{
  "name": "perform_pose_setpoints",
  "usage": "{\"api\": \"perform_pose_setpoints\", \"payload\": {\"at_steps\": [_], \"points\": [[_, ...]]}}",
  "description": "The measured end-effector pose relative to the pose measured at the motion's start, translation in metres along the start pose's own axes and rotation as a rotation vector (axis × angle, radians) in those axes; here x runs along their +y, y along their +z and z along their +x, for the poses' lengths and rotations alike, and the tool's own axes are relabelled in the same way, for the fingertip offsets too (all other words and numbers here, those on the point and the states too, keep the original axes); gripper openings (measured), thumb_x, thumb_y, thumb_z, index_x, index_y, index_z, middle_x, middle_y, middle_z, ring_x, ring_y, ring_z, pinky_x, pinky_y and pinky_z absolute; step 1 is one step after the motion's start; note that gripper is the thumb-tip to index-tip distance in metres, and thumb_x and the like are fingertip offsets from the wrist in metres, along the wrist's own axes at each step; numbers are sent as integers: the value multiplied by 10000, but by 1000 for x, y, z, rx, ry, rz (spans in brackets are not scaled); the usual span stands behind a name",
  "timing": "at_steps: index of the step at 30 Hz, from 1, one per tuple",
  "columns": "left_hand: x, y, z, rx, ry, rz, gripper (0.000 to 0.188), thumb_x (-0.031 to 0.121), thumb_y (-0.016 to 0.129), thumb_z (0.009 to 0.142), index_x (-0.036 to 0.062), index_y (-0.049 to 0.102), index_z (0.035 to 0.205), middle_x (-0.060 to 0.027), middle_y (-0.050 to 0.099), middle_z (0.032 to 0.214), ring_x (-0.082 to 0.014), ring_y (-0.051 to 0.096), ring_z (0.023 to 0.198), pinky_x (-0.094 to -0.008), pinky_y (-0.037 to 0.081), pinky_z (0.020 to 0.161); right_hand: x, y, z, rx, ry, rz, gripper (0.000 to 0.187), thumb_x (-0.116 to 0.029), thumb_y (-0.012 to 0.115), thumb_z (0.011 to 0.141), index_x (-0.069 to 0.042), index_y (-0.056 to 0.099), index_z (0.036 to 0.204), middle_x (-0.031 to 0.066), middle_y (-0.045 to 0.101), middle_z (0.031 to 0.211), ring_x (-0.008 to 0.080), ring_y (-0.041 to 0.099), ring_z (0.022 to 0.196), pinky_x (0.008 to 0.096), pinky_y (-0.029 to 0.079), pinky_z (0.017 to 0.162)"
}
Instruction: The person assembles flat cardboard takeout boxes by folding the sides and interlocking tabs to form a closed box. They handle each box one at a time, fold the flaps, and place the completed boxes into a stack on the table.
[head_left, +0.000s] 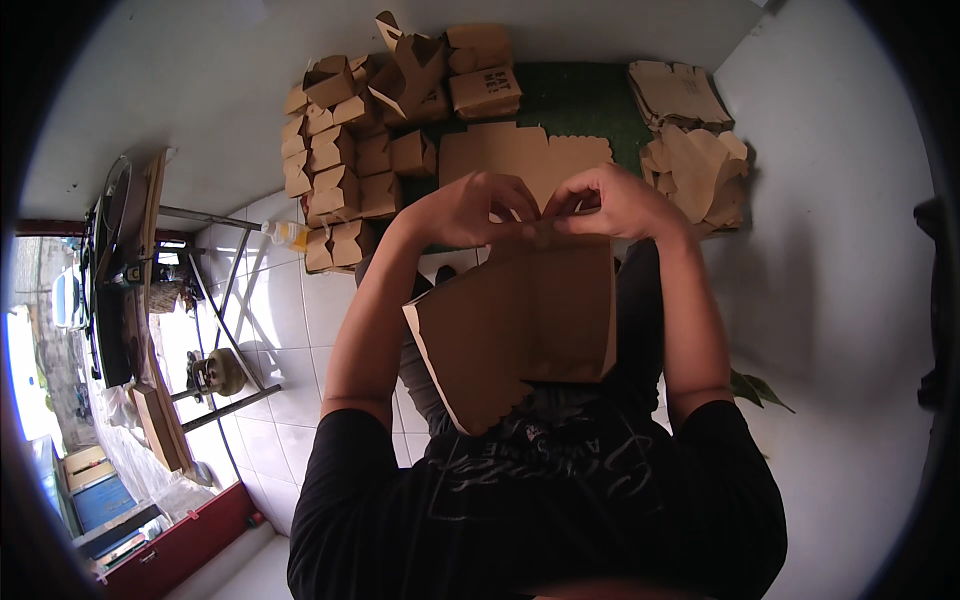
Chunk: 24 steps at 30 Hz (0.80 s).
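Your hands: left hand (pixel 475 208) and right hand (pixel 628 203), side by side, fingers curled, each pinching the upper edge of one part-folded brown carton (pixel 570 300) at its middle fold.

Carton: held above your lap, just in front of your black shirt (pixel 550 500). Pinched edge points away from you; scalloped edge points toward your torso, at the lower left. Long axis slants from your upper right to your lower left. The left panel is splayed outward, its pale edge facing left; the right panel hangs nearly straight toward you.

Beyond your hands: one flat brown blank (pixel 490 150), scalloped along its far right edge, lying on a green mat (pixel 575 90).

To your left: many folded boxes (pixel 332 150), stacked and grouped; contents cannot be told. One open box (pixel 410 75), tilted, lid raised. One clear bottle (pixel 291 236), yellow-orange liquid inside, beside the boxes.

To your right: flat blanks (pixel 680 95) in a pile; nearer you, looser blanks (pixel 700 175).
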<state>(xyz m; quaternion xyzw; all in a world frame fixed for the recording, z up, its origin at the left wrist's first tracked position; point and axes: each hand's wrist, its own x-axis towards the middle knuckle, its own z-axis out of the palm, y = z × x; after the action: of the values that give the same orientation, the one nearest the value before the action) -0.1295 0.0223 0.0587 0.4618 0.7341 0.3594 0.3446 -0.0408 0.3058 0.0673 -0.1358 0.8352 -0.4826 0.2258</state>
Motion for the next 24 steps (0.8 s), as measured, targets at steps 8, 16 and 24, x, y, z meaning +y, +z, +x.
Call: {"api": "perform_pose_setpoints", "payload": {"at_steps": [8,16,24], "points": [[-17,9,-6,109,-46,3,239,236,664,1191,74,823,1271,-60,691,1328,-232,693,1317,-401,539,1143,5,9,11,107,-62,79,300,-87,834,1039,-26,829,1333,69,864,1185,156,809,1118,365,642,1073],[-12,-6,-14,245,-124,-115,313,282,607,1203,42,776,1314,-88,644,1314,-255,656,1239,-381,497,1128,-28,30,0,458,-208,-303,367,-137,876,990,-152,803,1350,116,862,1120,322,834,1005,418,656,958],[8,-9,-20,250,-75,-103,380,307,821,1057,36,780,1321,-119,657,1315,-272,672,1240,-401,527,1099,-28,33,6,518,-262,-199,346,-92,869,997,-151,811,1333,108,872,1177,347,843,1050,427,662,933]]}}
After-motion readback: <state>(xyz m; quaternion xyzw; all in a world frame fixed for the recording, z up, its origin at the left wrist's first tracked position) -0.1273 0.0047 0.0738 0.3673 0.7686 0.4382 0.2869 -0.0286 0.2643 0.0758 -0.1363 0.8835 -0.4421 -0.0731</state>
